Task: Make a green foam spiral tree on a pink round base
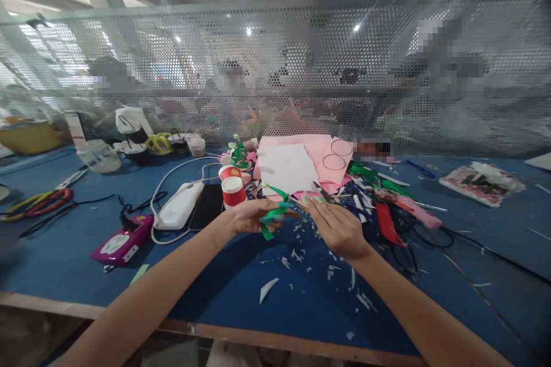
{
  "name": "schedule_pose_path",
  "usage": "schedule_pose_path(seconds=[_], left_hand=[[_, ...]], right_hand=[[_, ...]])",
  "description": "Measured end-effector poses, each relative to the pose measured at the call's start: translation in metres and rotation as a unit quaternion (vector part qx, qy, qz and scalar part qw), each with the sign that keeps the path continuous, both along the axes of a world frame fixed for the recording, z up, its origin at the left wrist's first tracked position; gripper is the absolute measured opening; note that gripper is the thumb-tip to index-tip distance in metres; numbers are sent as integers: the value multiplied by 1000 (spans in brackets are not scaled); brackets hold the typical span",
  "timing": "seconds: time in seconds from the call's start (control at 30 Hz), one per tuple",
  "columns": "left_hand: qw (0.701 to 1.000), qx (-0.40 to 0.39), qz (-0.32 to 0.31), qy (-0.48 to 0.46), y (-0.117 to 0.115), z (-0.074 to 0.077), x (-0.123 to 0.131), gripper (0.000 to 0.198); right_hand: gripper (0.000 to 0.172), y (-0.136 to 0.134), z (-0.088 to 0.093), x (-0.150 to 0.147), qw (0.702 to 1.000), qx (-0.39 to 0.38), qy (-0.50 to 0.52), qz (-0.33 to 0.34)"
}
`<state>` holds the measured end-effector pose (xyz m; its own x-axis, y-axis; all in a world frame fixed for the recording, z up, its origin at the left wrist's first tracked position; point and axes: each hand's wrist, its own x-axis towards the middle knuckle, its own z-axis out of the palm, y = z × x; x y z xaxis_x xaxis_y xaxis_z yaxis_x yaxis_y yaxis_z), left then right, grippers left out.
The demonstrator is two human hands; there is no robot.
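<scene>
Over the middle of the table, my left hand (257, 215) is closed on a green paper piece (272, 217) with curling strips that hang below the fingers. A thin brown stick (297, 202) spans from it towards my right hand (338, 227). The right fingers are straight and pressed together over the stick's other end; the thumb is hidden. A bit of light green shows by the right fingertips. Just beyond the left hand stands a red and white paper cup (233, 191). White paper (286, 166) lies on pink sheets (340, 156) behind both hands.
White paper scraps (269, 290) litter the blue table (232, 304). At left are a purple power socket (123, 241), a white power bank (178, 205), a black phone (207, 207) and scissors (47, 202). A pink glue gun (415, 211) and cables lie right. A perforated screen (301, 69) stands behind.
</scene>
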<state>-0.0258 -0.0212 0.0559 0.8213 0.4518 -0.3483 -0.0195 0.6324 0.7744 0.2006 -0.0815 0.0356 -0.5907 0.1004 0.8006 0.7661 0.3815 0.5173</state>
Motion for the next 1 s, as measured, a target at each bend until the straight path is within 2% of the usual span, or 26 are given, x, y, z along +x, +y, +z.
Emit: schedule_pose_path(seconds=[0.13, 0.33, 0.43, 0.57, 0.67, 0.73, 0.77, 0.8, 0.87, 0.93, 1.0], left_hand=[[987, 120, 69, 86, -2, 0, 3, 30], [949, 210, 180, 149, -9, 0, 15, 25], [914, 279, 220, 197, -12, 0, 19, 25], [870, 355, 258, 223, -12, -3, 21, 27], [804, 475, 260, 247, -12, -7, 22, 22], [738, 557, 269, 270, -15, -9, 23, 20], [701, 595, 270, 286, -17, -11, 23, 18], [665, 627, 268, 303, -19, -12, 24, 17], [603, 676, 256, 337, -23, -16, 25, 14], [559, 701, 254, 362, -26, -20, 27, 12], [519, 723, 262, 373, -28, -23, 29, 12]], right_hand=[[25, 3, -2, 4, 1000, -4, 11, -7], [27, 8, -13, 6, 998, -39, 54, -2], [23, 10, -15, 4, 994, -70, 86, 3], [11, 11, -15, -4, 992, -65, 101, -28], [14, 10, -18, -12, 976, -107, 188, -4], [19, 8, -21, -18, 938, -201, 279, 42], [21, 7, -22, -20, 905, -264, 327, 72], [22, 5, -21, -23, 860, -331, 374, 103], [25, 1, -18, -27, 751, -443, 464, 154], [28, -2, -14, -32, 644, -511, 538, 184], [31, -5, -10, -36, 553, -551, 589, 208]])
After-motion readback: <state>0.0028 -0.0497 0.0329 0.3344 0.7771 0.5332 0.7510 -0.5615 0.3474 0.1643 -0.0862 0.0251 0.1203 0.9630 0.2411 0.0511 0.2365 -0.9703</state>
